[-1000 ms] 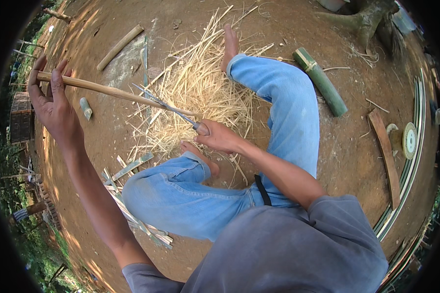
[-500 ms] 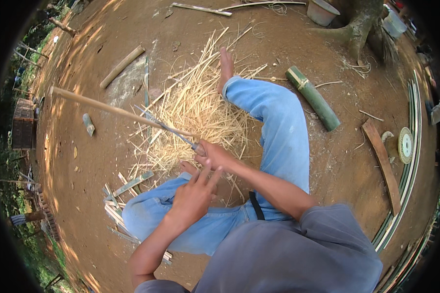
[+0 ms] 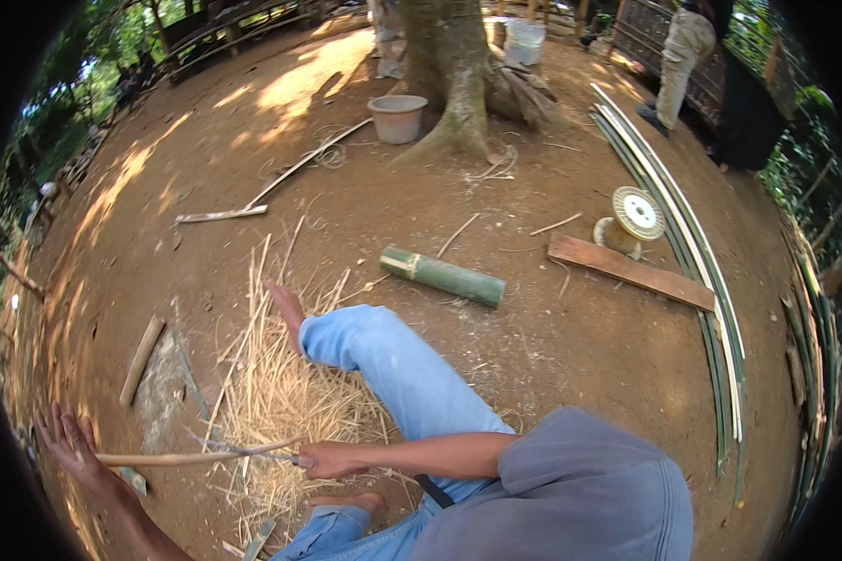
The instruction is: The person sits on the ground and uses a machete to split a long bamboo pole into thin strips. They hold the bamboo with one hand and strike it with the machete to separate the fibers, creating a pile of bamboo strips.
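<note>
Remotely, I view a brown earthen outdoor workyard (image 3: 599, 374): pale, stringy shavings (image 3: 290, 397) near left, thick grey-brown tree trunk (image 3: 447, 65) far.

Straw-yellow shavings (image 3: 295, 402), light-blue jeans (image 3: 407, 369), brown earth (image 3: 571, 374).
The stick (image 3: 164, 460) is tan, the shirt (image 3: 571, 496) grey, the strap (image 3: 433, 490) black. The bamboo section (image 3: 449, 278) is green with a pale band (image 3: 400, 263), the plank (image 3: 631, 272) reddish brown, the spool (image 3: 638, 217) cream and white, the long strips (image 3: 675, 201) green and whitish.
</note>
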`<state>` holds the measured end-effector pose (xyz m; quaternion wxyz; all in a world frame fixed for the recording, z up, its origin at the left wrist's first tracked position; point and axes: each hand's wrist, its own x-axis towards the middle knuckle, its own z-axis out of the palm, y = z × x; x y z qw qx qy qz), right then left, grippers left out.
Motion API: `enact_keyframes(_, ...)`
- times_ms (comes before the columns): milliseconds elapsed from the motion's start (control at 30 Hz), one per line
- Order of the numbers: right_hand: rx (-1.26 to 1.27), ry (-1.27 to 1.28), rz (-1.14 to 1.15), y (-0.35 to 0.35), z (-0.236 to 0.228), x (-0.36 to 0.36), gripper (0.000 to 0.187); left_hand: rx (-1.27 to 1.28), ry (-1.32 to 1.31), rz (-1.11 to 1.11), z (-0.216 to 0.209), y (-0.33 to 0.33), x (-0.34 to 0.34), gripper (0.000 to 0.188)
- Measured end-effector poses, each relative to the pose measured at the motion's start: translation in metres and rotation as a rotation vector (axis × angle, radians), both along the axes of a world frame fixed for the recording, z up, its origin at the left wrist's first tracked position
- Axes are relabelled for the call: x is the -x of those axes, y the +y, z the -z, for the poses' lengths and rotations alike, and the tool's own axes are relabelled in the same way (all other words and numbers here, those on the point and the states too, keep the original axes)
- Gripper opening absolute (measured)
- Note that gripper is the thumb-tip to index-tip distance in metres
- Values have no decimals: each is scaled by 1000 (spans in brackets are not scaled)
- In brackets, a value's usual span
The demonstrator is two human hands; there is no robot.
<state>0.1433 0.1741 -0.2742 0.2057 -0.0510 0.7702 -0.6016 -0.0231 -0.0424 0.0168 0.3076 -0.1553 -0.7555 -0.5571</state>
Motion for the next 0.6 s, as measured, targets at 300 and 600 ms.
enact_keyframes(300, 220, -8, 30, -1, 11, -24, 27, -156, 42, -271, 18, 30, -24, 47)
enact_keyframes(600, 317, -209, 19, -9, -8, -19, 21, -275, 9, -307, 13, 10, -36, 44)
